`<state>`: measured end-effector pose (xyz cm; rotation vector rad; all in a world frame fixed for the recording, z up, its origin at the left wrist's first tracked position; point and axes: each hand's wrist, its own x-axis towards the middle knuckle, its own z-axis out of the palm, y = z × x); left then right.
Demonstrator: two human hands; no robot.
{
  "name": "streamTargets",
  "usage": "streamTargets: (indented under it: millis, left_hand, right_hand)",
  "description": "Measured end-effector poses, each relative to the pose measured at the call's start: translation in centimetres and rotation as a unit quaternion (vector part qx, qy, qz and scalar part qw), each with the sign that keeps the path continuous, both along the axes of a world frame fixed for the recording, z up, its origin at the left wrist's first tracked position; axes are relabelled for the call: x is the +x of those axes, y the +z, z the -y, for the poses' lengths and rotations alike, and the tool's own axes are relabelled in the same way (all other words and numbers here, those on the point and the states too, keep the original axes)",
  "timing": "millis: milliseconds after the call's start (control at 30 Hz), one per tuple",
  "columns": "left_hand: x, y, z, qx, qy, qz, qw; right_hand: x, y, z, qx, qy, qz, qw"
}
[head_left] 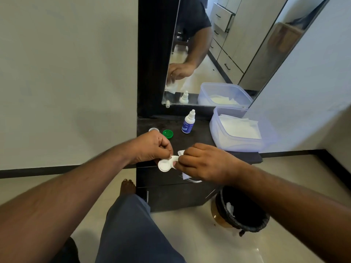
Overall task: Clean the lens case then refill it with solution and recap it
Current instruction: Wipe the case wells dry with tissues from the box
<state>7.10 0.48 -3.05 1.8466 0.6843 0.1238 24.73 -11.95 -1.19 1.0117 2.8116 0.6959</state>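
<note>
My left hand (152,149) pinches the white lens case (165,165) at its middle, above the front edge of the dark dresser top (199,135). The case's left well faces up, uncapped. My right hand (197,162) grips a white tissue (181,153) and presses it into the right well, which is hidden by the fingers. A green cap (167,133) and a white cap (153,129) lie on the dresser behind my left hand. The solution bottle (188,122), white with a blue label, stands upright further back.
A clear plastic box (218,135) with white tissues sits at the dresser's right. A mirror (218,54) stands behind. A black-lined bin (245,211) holding a used tissue is on the floor at the right. My leg and foot are below.
</note>
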Motion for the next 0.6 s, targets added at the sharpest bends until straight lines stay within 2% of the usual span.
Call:
streamTargets:
  millis: [200,333,500,600]
  left_hand:
    - [0.0,-0.1,-0.6,-0.011,-0.022,-0.004,1.000]
    - [0.0,-0.1,-0.4,-0.005,-0.024,-0.014,1.000]
    - [-0.1,-0.1,-0.1,0.003,-0.016,-0.011,1.000]
    - [0.0,0.2,0.0,0.004,-0.009,-0.014,1.000]
  right_hand:
    - [0.1,1.3,-1.8,-0.025,0.055,0.072,0.996]
    - [0.2,1.7,-2.4,-0.052,0.054,0.105,0.992]
    - [0.1,0.7,-1.7,-0.043,0.010,0.057,0.997]
    - [-0.9,-0.8,0.0,-0.052,-0.104,-0.023,0.993]
